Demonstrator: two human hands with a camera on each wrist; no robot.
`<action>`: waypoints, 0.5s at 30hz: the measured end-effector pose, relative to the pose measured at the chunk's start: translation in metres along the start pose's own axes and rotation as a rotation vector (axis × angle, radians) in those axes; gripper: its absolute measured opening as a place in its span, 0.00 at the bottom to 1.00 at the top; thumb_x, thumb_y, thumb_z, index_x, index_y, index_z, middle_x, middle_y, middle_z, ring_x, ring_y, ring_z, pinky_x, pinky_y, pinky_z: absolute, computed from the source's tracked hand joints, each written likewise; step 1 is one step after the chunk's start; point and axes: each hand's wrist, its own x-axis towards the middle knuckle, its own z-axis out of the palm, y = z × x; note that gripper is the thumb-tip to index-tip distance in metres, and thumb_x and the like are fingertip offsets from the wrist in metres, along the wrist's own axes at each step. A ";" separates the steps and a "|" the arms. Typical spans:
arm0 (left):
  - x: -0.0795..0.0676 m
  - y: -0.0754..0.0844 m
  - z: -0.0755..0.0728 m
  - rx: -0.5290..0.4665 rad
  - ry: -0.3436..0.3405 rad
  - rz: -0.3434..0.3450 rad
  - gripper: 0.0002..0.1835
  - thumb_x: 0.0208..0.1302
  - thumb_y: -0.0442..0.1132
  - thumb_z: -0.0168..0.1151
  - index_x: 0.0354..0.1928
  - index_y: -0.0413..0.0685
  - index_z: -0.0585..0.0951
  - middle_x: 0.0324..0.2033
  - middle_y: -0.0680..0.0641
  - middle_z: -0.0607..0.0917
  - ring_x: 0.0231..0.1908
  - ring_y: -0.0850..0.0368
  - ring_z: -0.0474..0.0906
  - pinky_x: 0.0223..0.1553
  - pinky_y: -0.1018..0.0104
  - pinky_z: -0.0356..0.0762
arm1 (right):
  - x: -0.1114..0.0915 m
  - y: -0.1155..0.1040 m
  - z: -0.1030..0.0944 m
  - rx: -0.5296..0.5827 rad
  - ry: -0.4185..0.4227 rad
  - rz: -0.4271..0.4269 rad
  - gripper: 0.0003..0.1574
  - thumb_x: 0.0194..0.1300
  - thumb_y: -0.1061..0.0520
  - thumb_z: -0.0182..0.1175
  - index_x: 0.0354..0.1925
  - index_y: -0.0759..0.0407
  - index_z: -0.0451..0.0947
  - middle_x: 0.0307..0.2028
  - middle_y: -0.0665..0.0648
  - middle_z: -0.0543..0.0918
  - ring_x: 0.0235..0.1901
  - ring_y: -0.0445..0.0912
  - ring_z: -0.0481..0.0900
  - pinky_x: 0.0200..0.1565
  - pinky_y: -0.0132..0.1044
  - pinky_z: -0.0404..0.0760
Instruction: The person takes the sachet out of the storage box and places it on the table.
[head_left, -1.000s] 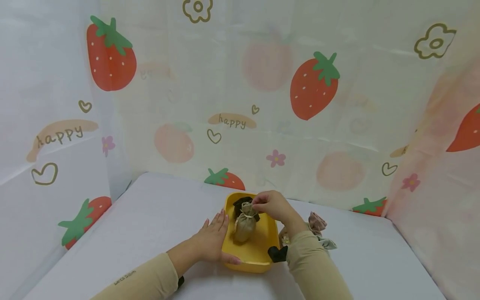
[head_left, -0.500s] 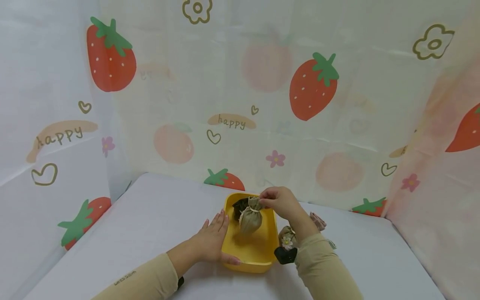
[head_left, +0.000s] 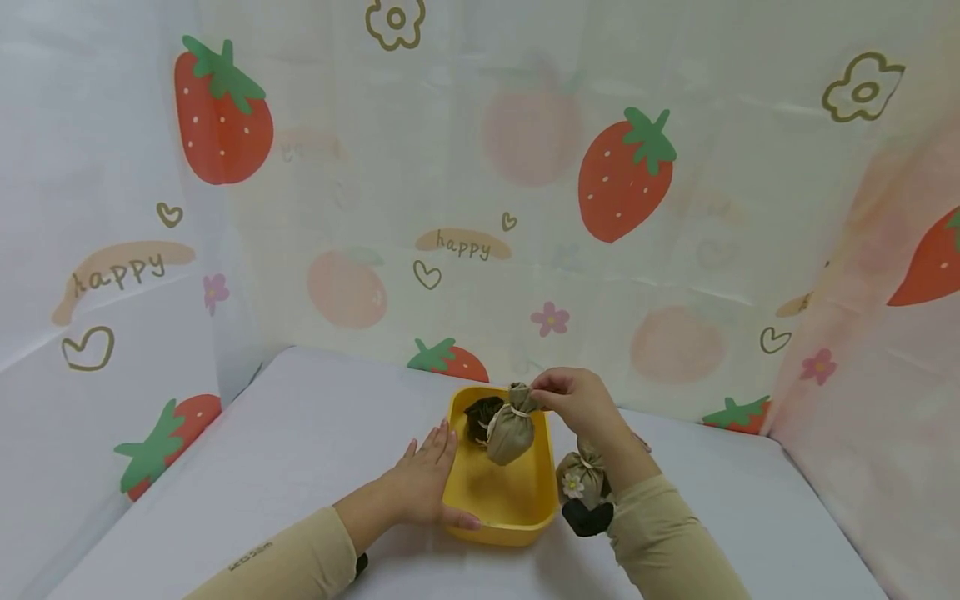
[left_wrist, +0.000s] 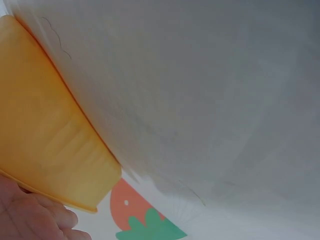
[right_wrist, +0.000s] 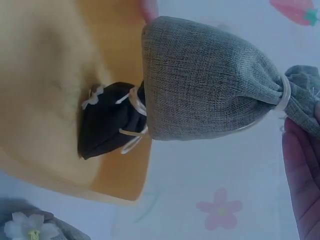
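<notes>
My right hand [head_left: 585,407] pinches the gathered neck of a beige drawstring pouch [head_left: 512,437], which hangs over the yellow bin [head_left: 498,508]. In the right wrist view this pouch [right_wrist: 205,82] looks greyish, tied with a white cord, and the fingers [right_wrist: 305,170] grip it above the tie. A black drawstring pouch [head_left: 480,419] with a small white flower lies in the far part of the bin. My left hand [head_left: 426,479] rests flat along the bin's left side, its thumb at the near rim. The left wrist view shows the bin's outer wall [left_wrist: 55,125] beside that hand [left_wrist: 40,217].
Right of the bin sits another beige pouch [head_left: 592,467] with a white flower, partly behind the right forearm. A black strap-like piece [head_left: 588,518] is at the right wrist. A white cloth covers the table [head_left: 330,417], and a strawberry-print curtain [head_left: 450,167] stands behind.
My right hand has lifted the beige pouch and carried it rightward over the bin, uncovering more of the black pouch. The left hand has stayed in place.
</notes>
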 end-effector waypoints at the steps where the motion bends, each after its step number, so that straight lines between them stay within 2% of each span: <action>1: 0.000 0.000 0.000 0.004 -0.001 -0.002 0.72 0.31 0.86 0.42 0.70 0.37 0.43 0.70 0.37 0.38 0.69 0.43 0.37 0.64 0.42 0.42 | -0.001 -0.001 -0.001 -0.003 0.001 0.000 0.05 0.61 0.57 0.60 0.34 0.56 0.82 0.29 0.51 0.83 0.31 0.43 0.80 0.41 0.41 0.79; 15: 0.001 0.000 0.001 0.018 0.008 -0.004 0.72 0.31 0.86 0.41 0.70 0.37 0.43 0.70 0.37 0.38 0.69 0.44 0.36 0.64 0.43 0.43 | -0.019 -0.004 -0.024 -0.036 0.063 0.040 0.05 0.61 0.58 0.60 0.34 0.57 0.82 0.29 0.53 0.82 0.30 0.43 0.80 0.39 0.40 0.79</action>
